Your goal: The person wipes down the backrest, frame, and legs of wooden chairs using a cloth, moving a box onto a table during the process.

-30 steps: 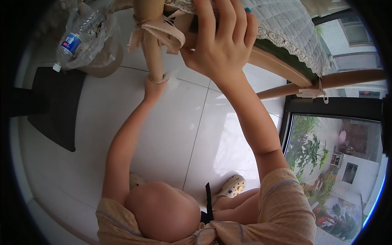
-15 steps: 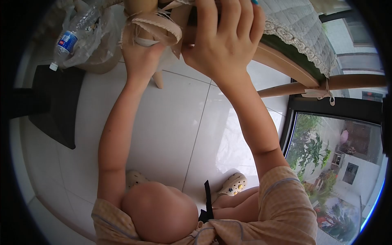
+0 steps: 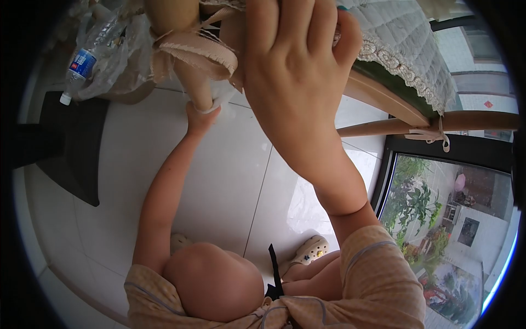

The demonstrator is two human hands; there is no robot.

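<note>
Low on a wooden chair leg (image 3: 194, 82), my left hand (image 3: 201, 119) is closed around the wood with a thin white cloth (image 3: 222, 101) between palm and leg; most of its fingers are behind. My right hand (image 3: 298, 71) lies over the edge of the chair's wooden frame (image 3: 383, 93), fingers bent around it; the thumb is hidden and some fingertips leave the top of the view. A frayed beige fabric tie (image 3: 200, 52) loops at the top of the leg. A quilted pale cushion (image 3: 394, 44) with lace trim covers the seat beside my right hand.
A plastic bottle (image 3: 81, 67) with a blue label and a clear plastic bag (image 3: 123, 60) are at upper left. Below them stands a dark grey flat object (image 3: 74, 148). A glass door (image 3: 438, 219) is at right. My knee (image 3: 213, 282) rises at the bottom.
My left hand has slid down the chair leg with the white cloth, away from the fabric tie. My right hand appears larger and closer, still at the chair frame.
</note>
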